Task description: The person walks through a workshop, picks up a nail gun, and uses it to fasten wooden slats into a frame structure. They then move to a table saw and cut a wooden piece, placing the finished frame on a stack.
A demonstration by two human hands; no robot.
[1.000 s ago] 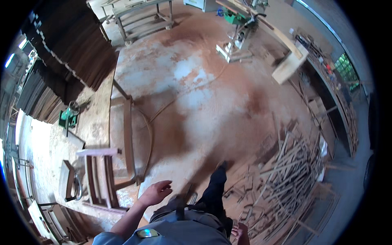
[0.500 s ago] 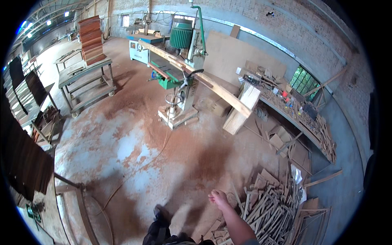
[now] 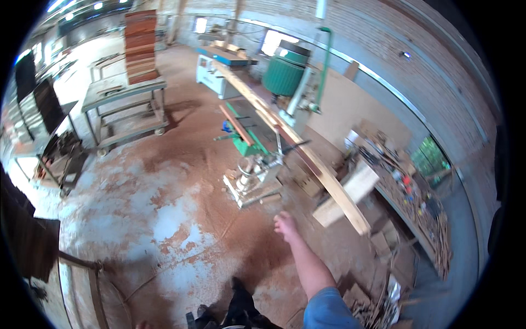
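Observation:
My right hand [image 3: 285, 226] is stretched out ahead over the floor, its fingers curled in loosely with nothing seen in them. It touches nothing. Ahead of it stands a green drill press [image 3: 285, 71] with a small green work table and a base on the floor. A long wooden beam [image 3: 323, 172] lies across the machine, its near end over a pale wood block [image 3: 359, 183]. Of my left hand [image 3: 143, 325] only a sliver shows at the lower edge; its fingers are hidden.
A wheeled cart [image 3: 123, 90] at the left carries a tall stack of reddish boards [image 3: 141, 46]. Along the right wall runs a cluttered workbench [image 3: 405, 214]. Scrap wood [image 3: 361, 299] lies at the lower right. A cable [image 3: 181, 256] crosses the dusty floor. Dark boards [image 3: 27, 241] stand at near left.
The view has moved forward, so the drill press and beam look closer. My right arm reaches farther up the picture, the scrap pile has slipped lower, and a bit of my left hand appears.

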